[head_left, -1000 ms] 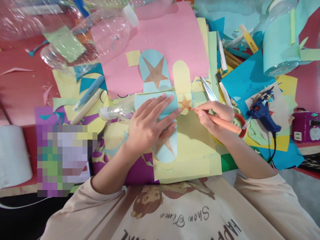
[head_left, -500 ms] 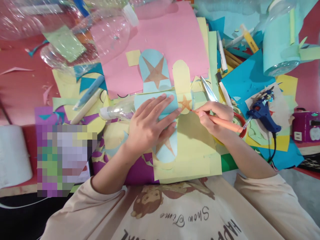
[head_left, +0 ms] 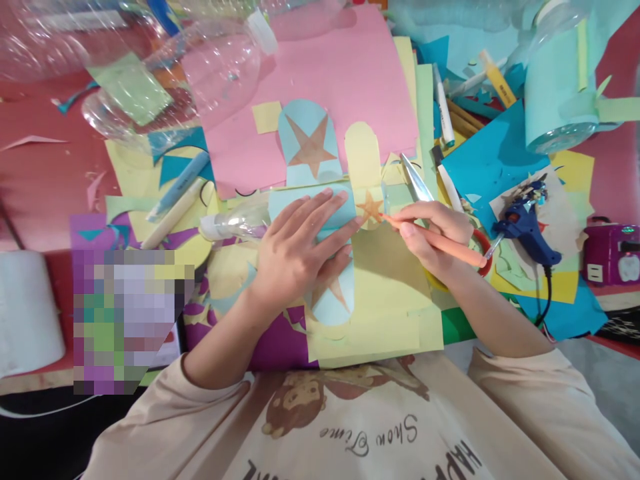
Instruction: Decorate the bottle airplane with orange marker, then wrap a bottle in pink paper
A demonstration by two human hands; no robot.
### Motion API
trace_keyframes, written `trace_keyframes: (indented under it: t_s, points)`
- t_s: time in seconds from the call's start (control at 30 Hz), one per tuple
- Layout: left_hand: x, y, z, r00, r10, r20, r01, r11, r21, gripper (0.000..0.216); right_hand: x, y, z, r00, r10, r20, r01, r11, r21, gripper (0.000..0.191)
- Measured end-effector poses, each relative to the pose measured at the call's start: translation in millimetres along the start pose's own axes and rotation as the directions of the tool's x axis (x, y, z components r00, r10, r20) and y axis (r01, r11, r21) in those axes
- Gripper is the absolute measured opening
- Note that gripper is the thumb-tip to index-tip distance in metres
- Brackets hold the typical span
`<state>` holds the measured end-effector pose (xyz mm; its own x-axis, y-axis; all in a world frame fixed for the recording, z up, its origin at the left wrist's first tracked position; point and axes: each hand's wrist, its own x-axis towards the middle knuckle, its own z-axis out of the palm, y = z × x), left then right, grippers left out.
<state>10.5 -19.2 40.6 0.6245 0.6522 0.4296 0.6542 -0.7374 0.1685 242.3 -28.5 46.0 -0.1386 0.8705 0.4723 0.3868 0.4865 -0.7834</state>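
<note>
My right hand (head_left: 437,237) pinches an orange marker pen (head_left: 450,245), its tip at the right edge of a small orange star (head_left: 371,208). That star is coloured on a pale yellow rounded strip (head_left: 363,157), which lies across a clear plastic bottle (head_left: 245,217) on its side. My left hand (head_left: 300,250) lies flat with fingers spread over light blue paper (head_left: 290,198) around the bottle. A blue paper wing (head_left: 307,110) above it bears a larger brown-orange star (head_left: 313,145). Below, another starred blue piece (head_left: 333,313) is partly covered by my left hand.
Scissors (head_left: 416,177) lie partly under my right hand. A blue glue gun (head_left: 527,230) with a cord rests to the right. A paper-wrapped bottle (head_left: 563,87) stands back right; clear bottles (head_left: 225,63) lie back left. Pink card (head_left: 320,60), markers and paper scraps cover the table.
My right hand and the marker have shifted slightly, with the tip still at the small star's right side. My left hand stays in place on the blue paper.
</note>
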Motion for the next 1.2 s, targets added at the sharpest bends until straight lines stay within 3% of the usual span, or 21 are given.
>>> trace_keyframes:
  t_s: [0.17, 0.33, 0.43, 0.6, 0.87, 1.03, 1.13, 1.2]
  points:
    - [1, -1, -1, 1.0, 0.014, 0.006, -0.014, 1.0, 0.026, 0.032, -4, 6, 5, 0.988, 0.059, -0.139, -0.041, 0.99, 0.131, 0.026]
    - [1, 0, 0, 0.997, 0.048, -0.059, -0.047, 0.999, 0.011, 0.032, 1, 9, 4, 0.987, 0.077, -0.14, -0.076, 0.997, 0.012, 0.016]
    - [1, 1, 1, 0.997, 0.027, -0.074, -0.028, 0.999, -0.016, 0.033, 5, 12, 4, 0.994, 0.044, -0.097, -0.051, 0.996, -0.074, 0.022]
    - [-1, 2, 7, 0.997, 0.033, -0.076, -0.038, 0.997, -0.062, 0.036, 7, 16, 5, 0.991, 0.122, 0.045, -0.118, 0.989, -0.084, 0.03]
    - [-3, -7, 17, 0.982, 0.155, -0.112, -0.172, 0.972, -0.16, 0.031, 7, 23, 2, 0.995, 0.097, 0.01, -0.096, 0.993, -0.073, 0.033]
    - [0, -9, 19, 0.966, 0.191, -0.173, -0.216, 0.966, -0.139, 0.023, 5, 27, 4, 0.99, 0.142, 0.005, -0.142, 0.99, 0.004, 0.049]
    - [1, -8, 19, 0.979, 0.167, -0.119, -0.183, 0.975, -0.13, 0.02, 6, 29, 6, 0.978, 0.207, 0.016, -0.207, 0.978, 0.035, 0.064]
    - [1, -8, 18, 0.988, 0.142, -0.069, -0.15, 0.979, -0.137, 0.019, 7, 32, 5, 0.965, 0.244, 0.095, -0.25, 0.967, 0.051, 0.069]
